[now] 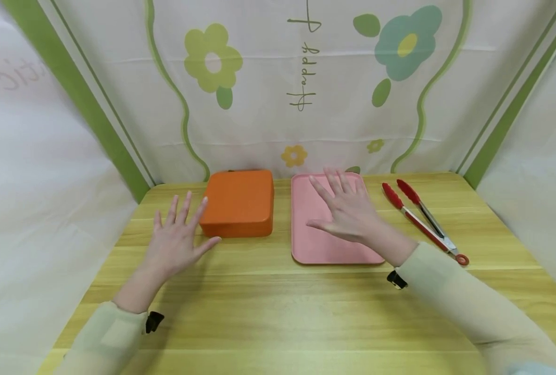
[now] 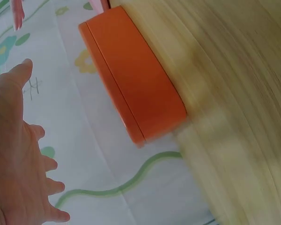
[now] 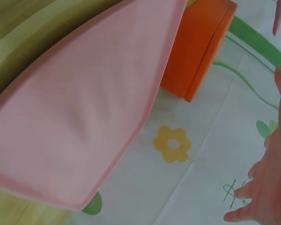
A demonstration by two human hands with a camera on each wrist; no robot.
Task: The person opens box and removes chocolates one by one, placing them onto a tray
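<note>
My left hand (image 1: 175, 245) hovers with fingers spread at the left of an orange lidded box (image 1: 240, 198), its index fingertip overlapping the box's edge in the head view. A seam between lid and body runs along the box (image 2: 136, 79) in the left wrist view. Over the pink rectangular tray (image 1: 306, 245) my right hand (image 1: 348, 213) is held with its fingers splayed, holding nothing. To the right of the tray lie tongs (image 1: 428, 224) with red tips and a red ring at the handle end, their arms apart.
Everything lies on a wooden table (image 1: 278, 312). Behind it hangs a white cloth (image 1: 259, 120) printed with flowers and lettering, and more white cloth walls (image 1: 39, 182) enclose the left and right sides.
</note>
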